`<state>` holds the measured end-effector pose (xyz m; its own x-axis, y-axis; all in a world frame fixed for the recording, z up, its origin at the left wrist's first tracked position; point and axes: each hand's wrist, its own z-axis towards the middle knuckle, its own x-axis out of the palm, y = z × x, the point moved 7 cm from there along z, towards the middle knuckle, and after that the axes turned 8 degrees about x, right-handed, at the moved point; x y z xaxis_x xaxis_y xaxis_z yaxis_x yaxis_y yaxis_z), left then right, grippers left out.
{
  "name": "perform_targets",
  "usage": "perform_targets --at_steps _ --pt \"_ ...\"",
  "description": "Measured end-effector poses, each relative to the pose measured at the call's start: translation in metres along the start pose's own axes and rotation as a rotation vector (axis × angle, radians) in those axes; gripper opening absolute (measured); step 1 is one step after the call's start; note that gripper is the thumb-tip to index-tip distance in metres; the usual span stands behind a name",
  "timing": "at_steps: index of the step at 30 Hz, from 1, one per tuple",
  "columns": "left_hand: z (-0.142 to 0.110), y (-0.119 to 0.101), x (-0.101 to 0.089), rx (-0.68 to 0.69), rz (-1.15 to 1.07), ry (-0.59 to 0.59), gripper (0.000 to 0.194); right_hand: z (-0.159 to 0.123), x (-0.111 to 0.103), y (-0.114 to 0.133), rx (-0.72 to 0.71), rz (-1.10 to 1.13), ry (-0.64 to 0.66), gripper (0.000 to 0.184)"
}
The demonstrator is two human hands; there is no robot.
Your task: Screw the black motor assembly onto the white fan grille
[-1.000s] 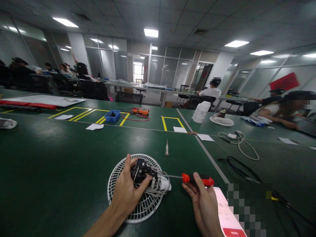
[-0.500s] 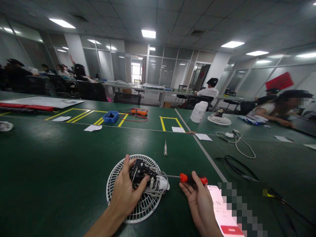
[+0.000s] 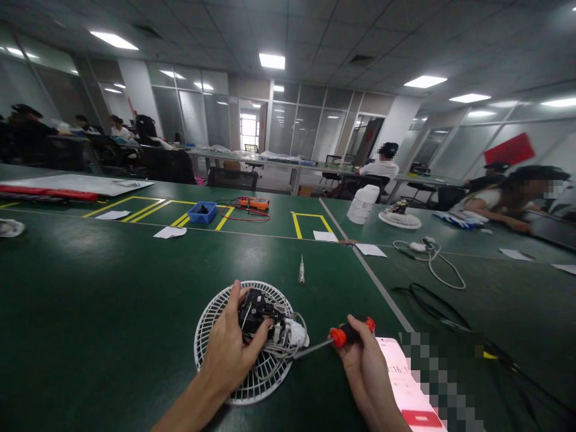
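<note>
My left hand (image 3: 233, 345) is wrapped round a black fan motor (image 3: 254, 312), thumb on the near side and fingers behind it. The motor rests on a round white fan grille (image 3: 211, 306) lying flat on the table. Pale wires (image 3: 281, 345) and a white plastic part (image 3: 297, 335) hang together at the motor's right. In my right hand (image 3: 366, 366) is a screwdriver (image 3: 348, 333) with a red and black handle, gripped between thumb and fingers. Its shaft slants down left, the tip near the grille's right rim; whether it touches anything I cannot tell.
A small clear-handled screwdriver (image 3: 302, 271) lies beyond the grille. A lit phone (image 3: 400, 384) is beside my right wrist. Farther back are a blue bin (image 3: 201, 212), an orange multimeter (image 3: 254, 203), a white container (image 3: 362, 204) and another fan grille (image 3: 399, 219). Cables (image 3: 438, 309) lie at right.
The screwdriver's tip has come away from the motor and swung down toward me, so the shaft now slants. My left hand still holds the motor in nearly the same place.
</note>
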<state>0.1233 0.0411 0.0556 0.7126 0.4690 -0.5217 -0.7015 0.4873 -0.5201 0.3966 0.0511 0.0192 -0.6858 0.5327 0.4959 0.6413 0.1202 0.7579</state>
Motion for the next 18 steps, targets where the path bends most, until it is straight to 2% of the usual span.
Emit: perform_targets --at_steps 4,9,14,18 --pt "0.002 -0.004 0.001 0.038 -0.031 0.009 0.087 -0.002 0.004 0.000 -0.044 -0.222 0.074 0.043" --pt "0.002 -0.003 0.000 0.038 -0.054 0.010 0.089 -0.007 0.012 0.004 -0.224 -0.605 0.145 0.059" --pt "0.003 0.000 -0.001 0.029 -0.100 0.024 0.093 -0.014 0.026 0.001 -0.409 -1.088 0.237 0.045" --pt "0.004 0.001 -0.003 0.029 -0.129 0.035 0.095 -0.016 0.031 -0.006 -0.508 -1.501 0.184 0.039"
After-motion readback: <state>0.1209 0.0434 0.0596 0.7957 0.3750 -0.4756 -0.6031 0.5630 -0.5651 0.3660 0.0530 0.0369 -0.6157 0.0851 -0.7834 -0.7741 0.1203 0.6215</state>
